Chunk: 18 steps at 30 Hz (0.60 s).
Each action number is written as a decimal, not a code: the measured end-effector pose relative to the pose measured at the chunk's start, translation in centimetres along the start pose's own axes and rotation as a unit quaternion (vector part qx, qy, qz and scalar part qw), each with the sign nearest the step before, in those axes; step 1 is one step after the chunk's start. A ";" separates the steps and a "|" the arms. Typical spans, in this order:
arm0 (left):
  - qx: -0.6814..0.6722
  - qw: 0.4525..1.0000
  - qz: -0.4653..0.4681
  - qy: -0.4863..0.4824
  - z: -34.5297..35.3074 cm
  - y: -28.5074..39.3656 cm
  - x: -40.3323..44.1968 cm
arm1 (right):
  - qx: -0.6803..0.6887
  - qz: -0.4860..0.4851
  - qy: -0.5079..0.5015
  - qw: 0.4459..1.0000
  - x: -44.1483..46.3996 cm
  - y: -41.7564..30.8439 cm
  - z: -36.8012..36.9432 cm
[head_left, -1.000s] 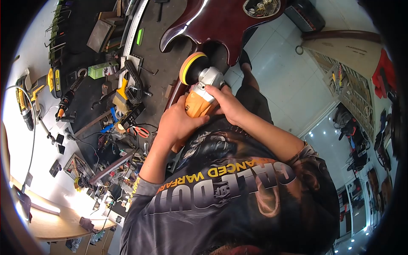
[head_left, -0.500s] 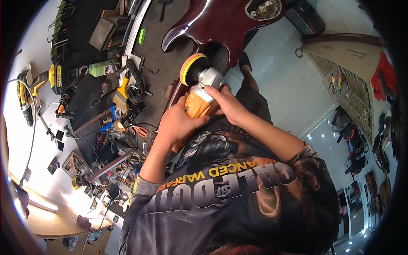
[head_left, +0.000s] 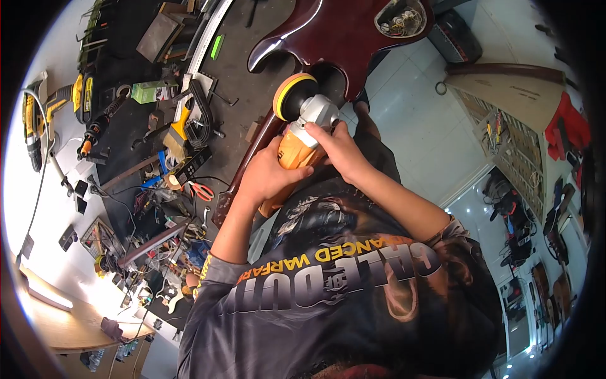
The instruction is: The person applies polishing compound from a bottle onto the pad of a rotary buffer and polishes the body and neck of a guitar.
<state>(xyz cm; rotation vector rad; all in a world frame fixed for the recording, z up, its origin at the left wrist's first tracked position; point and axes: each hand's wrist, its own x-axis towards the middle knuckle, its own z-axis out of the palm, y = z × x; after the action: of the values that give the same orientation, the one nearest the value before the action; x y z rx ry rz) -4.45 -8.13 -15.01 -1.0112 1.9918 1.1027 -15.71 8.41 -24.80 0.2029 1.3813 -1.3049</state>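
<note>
An orange and silver polisher (head_left: 302,142) with a round yellow and orange pad (head_left: 290,96) is held in front of my shirt. My left hand (head_left: 266,172) wraps round its orange body. On the other side, my right hand (head_left: 339,150) closes round the tool near its silver head, thumb on top. The pad faces up and to the left, beside the glossy dark red guitar body (head_left: 328,35), whose open cavity (head_left: 401,19) shows wires. Part of the guitar neck (head_left: 246,163) lies under and to the left of the tool.
The dark workbench (head_left: 237,82) carries a brush (head_left: 179,132), red-handled pliers (head_left: 202,191), a green box (head_left: 151,92) and many loose tools. A cordless drill (head_left: 33,120) is at the far left. A black case (head_left: 453,36) stands on the tiled floor at the upper right.
The view has shifted slightly, so the guitar appears further right and more of its neck shows at the lower left. The polisher sits slightly further from the guitar's edge in view; both hands keep their hold.
</note>
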 end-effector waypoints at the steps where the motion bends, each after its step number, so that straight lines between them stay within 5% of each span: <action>1: -0.015 1.000 0.004 0.002 -0.1 0.1 0.0 | 0.009 -0.008 0.000 1.000 -0.2 -0.5 0.2; 6: -0.160 0.984 0.079 0.022 -0.4 -1.5 -1.3 | -0.051 -0.115 -0.007 0.992 -3.1 -3.6 1.2; 10: -0.429 0.898 0.089 -0.020 -0.6 -5.6 -4.1 | -0.002 -0.179 -0.202 0.963 -6.4 -3.4 2.2; 18: -0.662 0.747 0.060 0.034 0.5 -7.9 -7.9 | -0.138 -0.036 -0.355 0.924 -4.3 -3.5 5.3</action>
<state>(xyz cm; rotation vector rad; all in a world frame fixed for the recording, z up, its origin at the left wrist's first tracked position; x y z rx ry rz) 6.30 -8.03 -11.96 -1.5345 1.0567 2.6933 -13.87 5.42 -17.99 -0.4808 0.9244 -1.0664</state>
